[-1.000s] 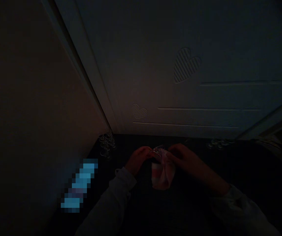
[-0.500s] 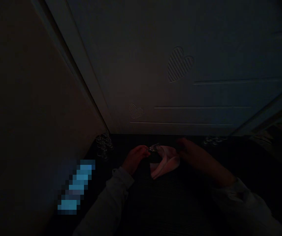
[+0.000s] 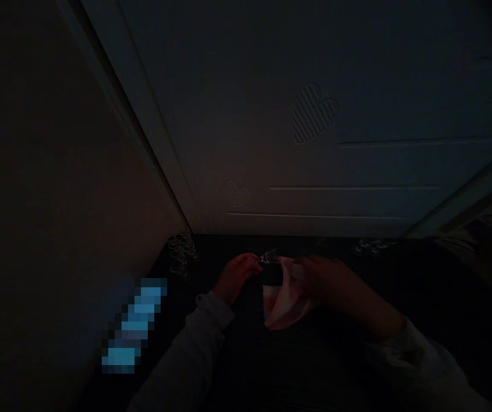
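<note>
Dimly, head view — left hand (image 3: 237,277) pinched on small glass (image 3: 267,258) | right hand (image 3: 327,280) closed on pink cloth (image 3: 286,300), just beside the glass, over dark table (image 3: 314,366) | glass clusters back-left (image 3: 181,252) and back-right (image 3: 372,246) — which are already handled, cannot tell.

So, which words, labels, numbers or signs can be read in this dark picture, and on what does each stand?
No words or numbers can be read.
Signs: a large striped heart shape and a small striped heart shape on the pale door panel.
Blue glowing strip at the left: blurred, unreadable.
Pink-and-white striped cloth in the right hand: no print shows.
Small clear glass object in the left hand: no marking shows.
</note>
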The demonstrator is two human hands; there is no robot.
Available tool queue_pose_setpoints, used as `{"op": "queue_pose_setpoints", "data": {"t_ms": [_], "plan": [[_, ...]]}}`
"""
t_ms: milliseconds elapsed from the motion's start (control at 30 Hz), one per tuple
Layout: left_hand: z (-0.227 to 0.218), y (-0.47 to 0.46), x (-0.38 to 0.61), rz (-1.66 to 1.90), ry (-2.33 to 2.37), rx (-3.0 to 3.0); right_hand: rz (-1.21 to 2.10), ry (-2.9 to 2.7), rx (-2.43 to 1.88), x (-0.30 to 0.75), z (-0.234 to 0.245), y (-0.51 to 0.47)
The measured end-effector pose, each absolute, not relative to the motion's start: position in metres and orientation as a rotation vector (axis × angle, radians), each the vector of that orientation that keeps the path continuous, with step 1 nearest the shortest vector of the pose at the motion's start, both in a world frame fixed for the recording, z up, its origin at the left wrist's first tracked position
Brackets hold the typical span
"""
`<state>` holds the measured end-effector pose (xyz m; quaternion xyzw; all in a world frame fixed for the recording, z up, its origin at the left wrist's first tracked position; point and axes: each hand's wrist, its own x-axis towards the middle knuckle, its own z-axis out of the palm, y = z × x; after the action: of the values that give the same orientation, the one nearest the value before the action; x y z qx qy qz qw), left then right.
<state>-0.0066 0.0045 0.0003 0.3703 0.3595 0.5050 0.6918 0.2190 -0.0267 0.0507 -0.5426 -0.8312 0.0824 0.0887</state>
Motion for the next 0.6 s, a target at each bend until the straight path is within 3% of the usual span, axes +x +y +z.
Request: {"op": "queue_pose_setpoints", "data": {"t_ms": [367, 600], "plan": [[-0.003, 0.005, -0.008, 1.145, 0.778, 0.822, 0.266, -2.655, -1.363, 0.198, 0.046, -0.033], [-0.002, 0.006, -0.010, 1.173, 0.767, 0.714, 0.096, -2.277, -1.360, 0.225, 0.068, -0.020]]}}
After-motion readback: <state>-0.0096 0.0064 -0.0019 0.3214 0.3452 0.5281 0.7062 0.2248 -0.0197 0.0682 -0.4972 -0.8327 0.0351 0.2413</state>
